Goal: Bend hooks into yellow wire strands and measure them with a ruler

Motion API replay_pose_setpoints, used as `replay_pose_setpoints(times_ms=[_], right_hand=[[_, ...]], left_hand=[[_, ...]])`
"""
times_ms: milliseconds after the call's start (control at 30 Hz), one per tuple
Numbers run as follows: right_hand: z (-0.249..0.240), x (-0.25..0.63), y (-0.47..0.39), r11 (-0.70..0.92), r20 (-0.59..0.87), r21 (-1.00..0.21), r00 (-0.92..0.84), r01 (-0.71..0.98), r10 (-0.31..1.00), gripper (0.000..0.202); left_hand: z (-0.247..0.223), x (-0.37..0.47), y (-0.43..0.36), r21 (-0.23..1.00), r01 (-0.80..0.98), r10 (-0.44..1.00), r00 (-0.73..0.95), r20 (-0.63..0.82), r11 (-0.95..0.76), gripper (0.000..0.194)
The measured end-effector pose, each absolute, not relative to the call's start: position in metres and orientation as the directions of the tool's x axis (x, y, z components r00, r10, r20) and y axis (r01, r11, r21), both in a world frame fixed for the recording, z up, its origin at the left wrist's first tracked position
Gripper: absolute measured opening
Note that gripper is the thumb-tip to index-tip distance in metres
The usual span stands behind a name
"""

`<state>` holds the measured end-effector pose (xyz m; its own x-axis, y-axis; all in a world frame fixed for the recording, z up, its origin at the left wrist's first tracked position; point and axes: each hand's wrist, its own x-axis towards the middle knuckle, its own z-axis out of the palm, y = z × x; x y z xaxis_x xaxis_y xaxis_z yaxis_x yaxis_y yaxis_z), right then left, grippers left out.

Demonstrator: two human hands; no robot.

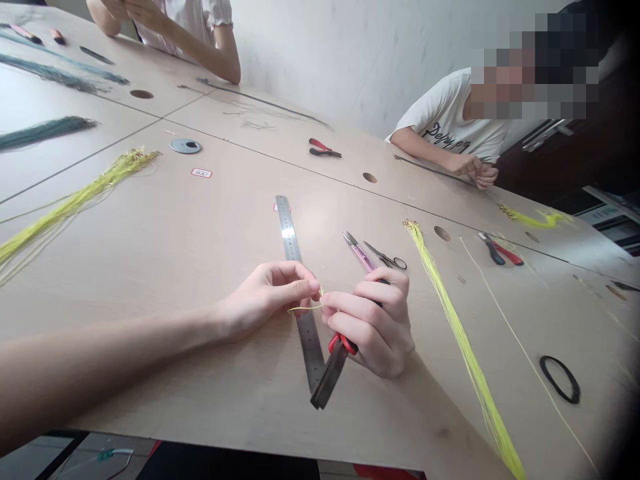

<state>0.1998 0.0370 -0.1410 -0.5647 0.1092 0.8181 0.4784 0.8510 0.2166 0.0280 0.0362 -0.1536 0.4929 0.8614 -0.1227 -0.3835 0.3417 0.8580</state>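
Observation:
Between the fingertips of my left hand point(280, 290), closed in a pinch, is one part of a thin yellow cord point(306, 309). My right hand point(373, 320) pinches the same cord close by, so the fingertips of both hands nearly touch. Tucked in my right palm is a pair of pliers point(331, 377) with red-and-black handles, its dark jaws pointing down toward me. A steel ruler point(311, 347) lies on the table under my hands. Just beyond my right hand are pink-handled snips point(359, 252) and small dark scissors point(387, 257).
Yellow cord bundles lie at left point(75, 207) and right point(450, 313). Red-handled pliers point(324, 149), cutters point(500, 250), a black ring point(560, 380) and a grey disc point(185, 145) rest on the table point(200, 373). Two people sit across, one with hands point(475, 168) together.

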Motion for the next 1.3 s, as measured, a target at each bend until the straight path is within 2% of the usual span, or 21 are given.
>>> replay_pose_setpoints(times_ms=[133, 300, 367, 567, 733, 900, 1100, 1300], right_hand=[[-0.144, 0.197, 0.037, 0.861, 0.815, 0.112, -0.542, 0.497, 0.207, 0.021], [-0.15, 0.194, 0.038, 0.841, 0.766, -0.207, -0.452, 0.499, 0.457, 0.021], [-0.151, 0.192, 0.038, 0.805, 0.735, -0.288, -0.42, 0.518, 0.533, 0.016], [-0.141, 0.187, 0.037, 0.736, 0.698, -0.396, -0.341, 0.55, 0.63, 0.009], [-0.128, 0.182, 0.033, 0.71, 0.69, -0.482, -0.278, 0.513, 0.668, 0.005], [-0.119, 0.181, 0.035, 0.688, 0.691, -0.56, -0.198, 0.462, 0.696, 0.006], [-0.106, 0.18, 0.035, 0.683, 0.701, -0.599, -0.138, 0.417, 0.699, 0.008], [-0.093, 0.179, 0.042, 0.662, 0.694, -0.635, -0.084, 0.398, 0.716, 0.009]], left_hand=[[-0.156, 0.029, 0.037, 0.845, -0.42, 0.875, 0.472, -0.108, 0.331, 0.017], [-0.16, 0.029, 0.043, 0.882, -0.401, 0.916, 0.395, -0.077, 0.247, 0.019], [-0.159, 0.028, 0.044, 0.921, -0.344, 0.93, 0.364, -0.047, 0.181, 0.02], [-0.144, 0.023, 0.044, 0.992, -0.093, 0.944, 0.312, 0.109, -0.083, 0.02], [-0.125, 0.021, 0.043, 0.959, 0.104, 0.906, 0.367, 0.211, -0.265, 0.019], [-0.113, 0.019, 0.047, 0.901, 0.226, 0.898, 0.338, 0.284, -0.37, 0.02], [-0.096, 0.017, 0.055, 0.887, 0.224, 0.881, 0.356, 0.311, -0.404, 0.021], [-0.09, 0.025, 0.062, 0.948, 0.073, 0.88, 0.401, 0.256, -0.309, 0.026]])
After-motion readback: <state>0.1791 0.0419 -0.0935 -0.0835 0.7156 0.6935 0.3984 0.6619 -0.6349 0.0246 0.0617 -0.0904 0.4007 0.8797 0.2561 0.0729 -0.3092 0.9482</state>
